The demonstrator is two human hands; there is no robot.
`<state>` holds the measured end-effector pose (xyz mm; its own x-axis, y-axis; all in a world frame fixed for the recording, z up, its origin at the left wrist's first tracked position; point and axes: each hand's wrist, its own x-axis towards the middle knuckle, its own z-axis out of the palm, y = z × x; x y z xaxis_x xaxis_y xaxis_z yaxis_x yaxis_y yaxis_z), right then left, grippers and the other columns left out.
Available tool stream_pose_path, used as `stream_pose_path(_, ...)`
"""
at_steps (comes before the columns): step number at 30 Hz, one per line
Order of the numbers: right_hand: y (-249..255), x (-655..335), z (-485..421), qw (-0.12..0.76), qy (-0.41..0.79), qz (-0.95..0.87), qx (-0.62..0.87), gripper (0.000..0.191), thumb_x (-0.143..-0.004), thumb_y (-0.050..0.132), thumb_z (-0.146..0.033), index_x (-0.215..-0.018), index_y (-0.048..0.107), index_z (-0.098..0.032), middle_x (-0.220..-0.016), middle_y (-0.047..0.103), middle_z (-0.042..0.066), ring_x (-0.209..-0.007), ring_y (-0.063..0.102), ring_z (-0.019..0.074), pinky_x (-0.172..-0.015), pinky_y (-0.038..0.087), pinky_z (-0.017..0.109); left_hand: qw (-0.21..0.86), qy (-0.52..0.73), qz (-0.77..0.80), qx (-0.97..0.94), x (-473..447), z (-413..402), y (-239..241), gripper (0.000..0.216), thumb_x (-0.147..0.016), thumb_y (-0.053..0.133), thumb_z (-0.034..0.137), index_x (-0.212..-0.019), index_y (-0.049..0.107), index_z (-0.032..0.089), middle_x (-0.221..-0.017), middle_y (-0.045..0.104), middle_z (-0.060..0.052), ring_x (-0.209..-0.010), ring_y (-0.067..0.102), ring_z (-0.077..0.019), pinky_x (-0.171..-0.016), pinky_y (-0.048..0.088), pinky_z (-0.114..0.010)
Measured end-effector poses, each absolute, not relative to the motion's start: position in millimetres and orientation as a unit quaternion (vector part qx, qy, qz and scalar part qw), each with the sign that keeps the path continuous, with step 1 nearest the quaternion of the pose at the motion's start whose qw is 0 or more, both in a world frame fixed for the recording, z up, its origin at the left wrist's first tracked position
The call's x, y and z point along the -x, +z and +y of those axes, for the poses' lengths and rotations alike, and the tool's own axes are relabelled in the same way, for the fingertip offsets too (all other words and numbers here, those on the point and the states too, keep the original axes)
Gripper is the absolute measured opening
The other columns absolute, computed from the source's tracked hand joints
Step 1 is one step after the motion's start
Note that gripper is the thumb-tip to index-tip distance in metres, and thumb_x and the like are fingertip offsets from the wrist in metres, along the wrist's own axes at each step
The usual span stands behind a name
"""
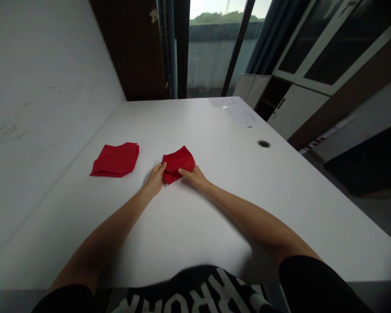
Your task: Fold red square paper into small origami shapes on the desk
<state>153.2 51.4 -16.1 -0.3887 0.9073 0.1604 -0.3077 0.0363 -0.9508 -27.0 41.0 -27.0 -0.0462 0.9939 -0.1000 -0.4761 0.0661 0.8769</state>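
Observation:
A small folded red cloth [178, 162] lies on the white table [215, 208] just ahead of me. My left hand [155, 179] pinches its near left corner with thumb and fingers. My right hand [194, 175] grips the cloth's near right edge, fingers closed on the fabric. A second red cloth [116, 159], folded flat into a square stack, rests on the table to the left, apart from both hands.
A white wall runs along the table's left side. A round cable hole [263, 143] sits in the tabletop at the right. Sheets of paper [237, 111] lie at the far end. Cabinets [293, 111] stand beyond the table's right edge.

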Motion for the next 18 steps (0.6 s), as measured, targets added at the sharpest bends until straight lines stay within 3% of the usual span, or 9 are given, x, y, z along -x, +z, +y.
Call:
stream_pose_path(3, -15.1, -152.5, 48.4, 0.484, 0.626, -0.543, 0.281, 0.039, -0.077, 0.08, -0.044, -0.11, 0.075, -0.023, -0.113, 0.074, 0.006, -0.104, 0.066, 0.0226, -0.097, 0.049, 0.039, 0.597, 0.602, 0.413, -0.332, 25.7, 39.5, -26.6, 0.039, -0.081, 0.077, 0.045, -0.105, 0.068, 0.016, -0.111, 0.074, -0.011, -0.116, 0.065, -0.0275, -0.102, 0.051, -0.042)
stream_pose_path(13, -25.7, -154.0, 55.6, 0.463, 0.635, -0.544, 0.294, 0.023, -0.071, 0.081, -0.036, -0.085, 0.074, -0.019, -0.085, 0.072, 0.002, -0.079, 0.063, 0.0176, -0.08, 0.049, 0.032, 0.595, 0.596, 0.429, -0.326, 29.3, 42.7, -30.8, 0.04, -0.082, 0.074, 0.049, -0.105, 0.068, 0.017, -0.104, 0.074, -0.009, -0.106, 0.067, -0.0264, -0.095, 0.053, -0.042)
stream_pose_path(18, -29.4, -150.2, 55.0, 0.484, 0.637, -0.519, 0.3, 0.028, -0.071, 0.08, -0.035, -0.094, 0.074, -0.02, -0.094, 0.074, 0.002, -0.083, 0.064, 0.0174, -0.083, 0.049, 0.032, 0.543, 0.581, 0.459, -0.397, 27.3, 42.9, -34.3, 0.032, -0.089, 0.063, 0.047, -0.106, 0.062, 0.019, -0.105, 0.071, -0.006, -0.098, 0.066, -0.021, -0.09, 0.053, -0.036)
